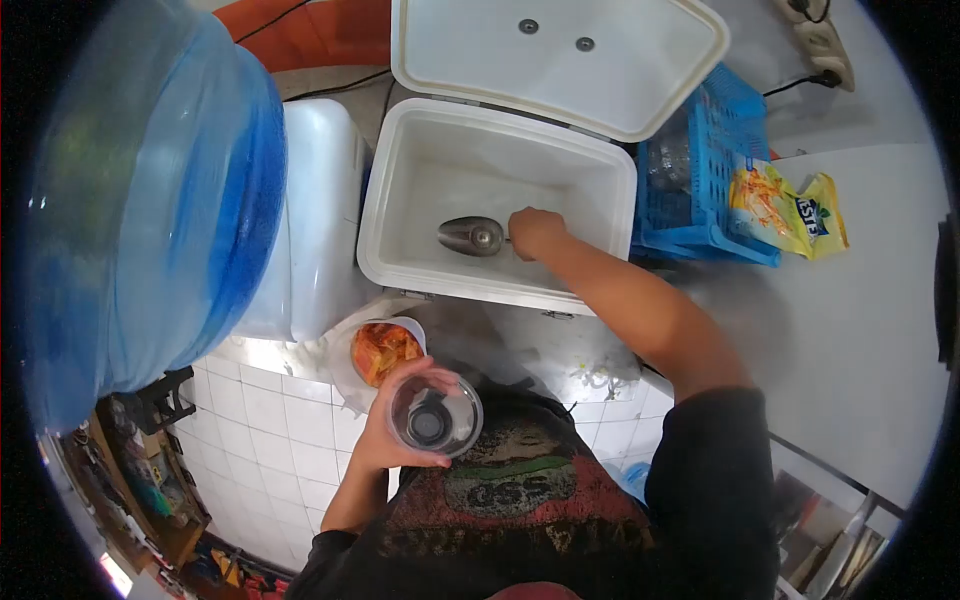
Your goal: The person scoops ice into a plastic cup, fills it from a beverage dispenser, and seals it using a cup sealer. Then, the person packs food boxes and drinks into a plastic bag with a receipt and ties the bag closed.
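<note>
My right hand (pixel 538 234) reaches into a white cooler box (pixel 383 190), its fingers closed round the handle of a metal scoop (pixel 470 236). The scoop's bowl points left, over the pale inside of the box. In front of my body, my left hand (pixel 385 425) is wrapped round a clear plastic cup (pixel 436 414). The cup's open top faces up at me, and a dark round shape shows at its bottom. Just beyond my left hand stands a white container (pixel 408 325) with orange-red crumpled packaging (pixel 382 352) in it.
The cooler's lid (pixel 560 60) leans open at the back. A large blue water bottle (pixel 160 210) and a white appliance (pixel 320 220) stand to the left. On the right are a blue basket (pixel 715 170), a yellow packet (pixel 785 210) and a white tabletop (pixel 850 350).
</note>
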Motion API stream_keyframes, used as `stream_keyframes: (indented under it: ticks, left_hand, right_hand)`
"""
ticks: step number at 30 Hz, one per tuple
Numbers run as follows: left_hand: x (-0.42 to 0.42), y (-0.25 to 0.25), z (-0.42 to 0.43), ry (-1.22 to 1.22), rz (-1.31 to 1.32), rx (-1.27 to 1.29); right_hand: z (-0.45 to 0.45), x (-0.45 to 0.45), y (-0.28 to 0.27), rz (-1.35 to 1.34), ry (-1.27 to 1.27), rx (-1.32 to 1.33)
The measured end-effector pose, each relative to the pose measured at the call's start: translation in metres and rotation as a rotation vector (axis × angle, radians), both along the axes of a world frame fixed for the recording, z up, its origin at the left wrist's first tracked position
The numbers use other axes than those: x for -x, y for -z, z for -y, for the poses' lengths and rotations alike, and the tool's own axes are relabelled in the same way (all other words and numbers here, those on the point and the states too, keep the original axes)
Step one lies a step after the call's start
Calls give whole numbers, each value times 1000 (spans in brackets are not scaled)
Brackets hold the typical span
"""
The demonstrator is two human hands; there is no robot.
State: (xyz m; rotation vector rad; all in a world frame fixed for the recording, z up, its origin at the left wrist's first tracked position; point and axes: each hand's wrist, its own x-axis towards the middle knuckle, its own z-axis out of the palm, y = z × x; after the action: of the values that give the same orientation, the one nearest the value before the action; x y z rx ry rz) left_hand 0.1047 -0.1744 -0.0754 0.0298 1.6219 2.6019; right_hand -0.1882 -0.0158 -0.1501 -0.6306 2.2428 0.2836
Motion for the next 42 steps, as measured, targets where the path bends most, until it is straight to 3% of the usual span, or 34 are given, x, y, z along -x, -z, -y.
stream_keyframes:
  ticks: [8, 10, 14, 17, 21, 26, 33, 36, 38, 42]
  left_hand:
    - [0, 6, 10, -42, 16, -29]
    - [1, 9, 14, -49, 3, -11]
    - [5, 14, 15, -26, -13, -31]
    - [11, 12, 16, -11, -43, -40]
    - [17, 11, 16, 13, -94, -33]
    - [16, 18, 20, 15, -104, -51]
    - [18, 18, 20, 29, -79, -54]
    - [21, 19, 22, 39, -78, -43]
    - [19, 19, 22, 48, -75, -36]
    - [22, 17, 20, 47, -96, -55]
  right_hand:
    - [3, 2, 17, -28, -28, -7]
    - [15, 14, -7, 273, -72, -20]
    - [7, 49, -57, -52, -304, 322]
    - [16, 53, -85, -251, -323, 174]
    - [11, 26, -66, -366, -267, 137]
    - [2, 26, -72, -70, -195, -178]
    - [-21, 34, -69, 191, -177, -128]
    - [-29, 42, -68, 105, -213, 73]
    - [-22, 30, -73, -196, 5, 302]
    - [-28, 20, -22, -301, 83, 269]
